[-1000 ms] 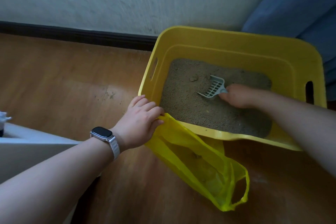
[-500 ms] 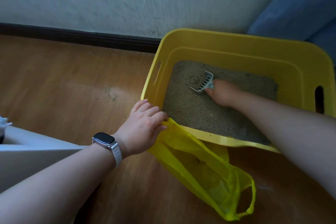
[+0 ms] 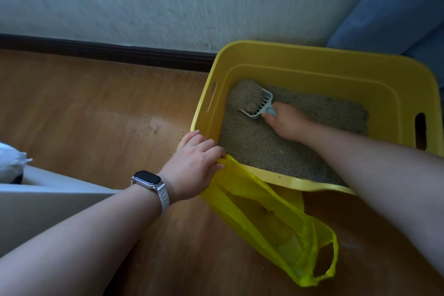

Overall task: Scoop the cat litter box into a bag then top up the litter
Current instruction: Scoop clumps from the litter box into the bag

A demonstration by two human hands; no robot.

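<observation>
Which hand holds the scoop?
The right hand, inside the box, grips the scoop; the left hand, wearing a watch, holds the bag at the rim.

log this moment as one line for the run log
phase: scooping | right hand: grips scoop, loaded with litter, far left corner of litter box | left hand: holds yellow bag at near rim

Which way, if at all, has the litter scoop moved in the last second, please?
Yes: the litter scoop, held by the right hand, has slid toward the far-left corner of the yellow litter box.
</observation>
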